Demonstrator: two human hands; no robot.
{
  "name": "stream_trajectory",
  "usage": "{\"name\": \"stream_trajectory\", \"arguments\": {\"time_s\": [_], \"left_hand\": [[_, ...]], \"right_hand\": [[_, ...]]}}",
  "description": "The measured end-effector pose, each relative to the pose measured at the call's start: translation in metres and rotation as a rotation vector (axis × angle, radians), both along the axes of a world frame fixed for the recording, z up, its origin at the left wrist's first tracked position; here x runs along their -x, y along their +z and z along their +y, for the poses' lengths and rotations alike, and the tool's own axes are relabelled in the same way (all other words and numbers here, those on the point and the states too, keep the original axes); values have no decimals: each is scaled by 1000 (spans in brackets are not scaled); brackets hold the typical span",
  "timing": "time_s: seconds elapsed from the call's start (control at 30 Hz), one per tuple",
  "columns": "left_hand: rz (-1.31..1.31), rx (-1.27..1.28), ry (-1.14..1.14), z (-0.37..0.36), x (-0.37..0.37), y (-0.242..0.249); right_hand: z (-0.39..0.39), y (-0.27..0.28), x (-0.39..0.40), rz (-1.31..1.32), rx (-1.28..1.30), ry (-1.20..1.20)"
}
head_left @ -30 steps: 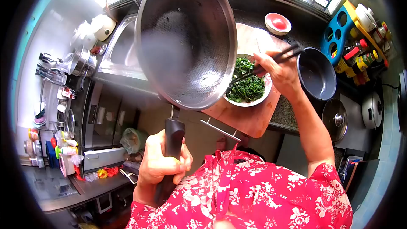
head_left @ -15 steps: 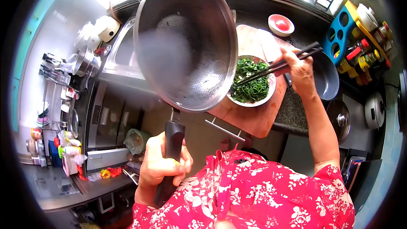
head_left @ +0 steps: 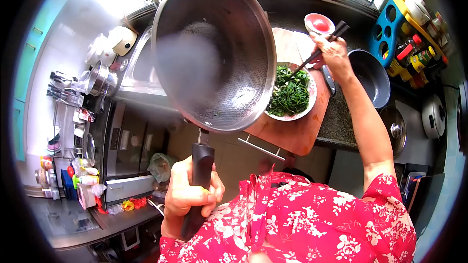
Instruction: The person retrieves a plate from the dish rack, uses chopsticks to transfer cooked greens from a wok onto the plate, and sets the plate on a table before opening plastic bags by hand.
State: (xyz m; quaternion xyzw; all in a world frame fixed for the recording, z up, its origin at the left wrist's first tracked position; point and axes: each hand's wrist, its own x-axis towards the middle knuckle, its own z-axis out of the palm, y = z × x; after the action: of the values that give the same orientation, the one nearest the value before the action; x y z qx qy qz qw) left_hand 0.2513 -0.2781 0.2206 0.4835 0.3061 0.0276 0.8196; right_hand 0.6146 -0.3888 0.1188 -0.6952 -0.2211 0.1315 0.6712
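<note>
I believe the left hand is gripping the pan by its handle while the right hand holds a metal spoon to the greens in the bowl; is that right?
Not quite: the head view shows dark chopsticks, not a metal spoon, in the right hand. The left hand does grip the pan by its handle, and the greens are in the bowl.
</note>
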Motion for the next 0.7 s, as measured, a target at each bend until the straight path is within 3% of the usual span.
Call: {"name": "stream_trajectory", "arguments": {"time_s": [0.1, 0.23, 0.3, 0.37, 0.4, 0.5, 0.6, 0.63, 0.7], "left_hand": [[-11, 7, 20, -1, -2, -1], [-1, -31, 12, -1, -6, -1], [10, -38, -4, -1, -7, -1], [19, -42, -13, -2, -8, -2], [33, -49, -12, -3, -8, -2], [37, -50, -15, -3, -5, -3], [20, -34, -7, -3, -2, -4], [16, -26, -1, -3, 0, -3], [16, -33, 8, -4, -1, -2]], "right_hand": [[-17, 9, 13, 48, -100, 67], [3, 36, 44, -63, 73, 150], [17, 52, 54, -107, 25, 282], [34, 48, 46, -466, -31, 352], [39, 52, 46, -126, 98, 349], [44, 37, 26, 64, 163, 305], [32, -3, -12, -469, 79, 194], [21, 16, 0, -27, 156, 138], [6, 26, 9, 17, 57, 45]]}}
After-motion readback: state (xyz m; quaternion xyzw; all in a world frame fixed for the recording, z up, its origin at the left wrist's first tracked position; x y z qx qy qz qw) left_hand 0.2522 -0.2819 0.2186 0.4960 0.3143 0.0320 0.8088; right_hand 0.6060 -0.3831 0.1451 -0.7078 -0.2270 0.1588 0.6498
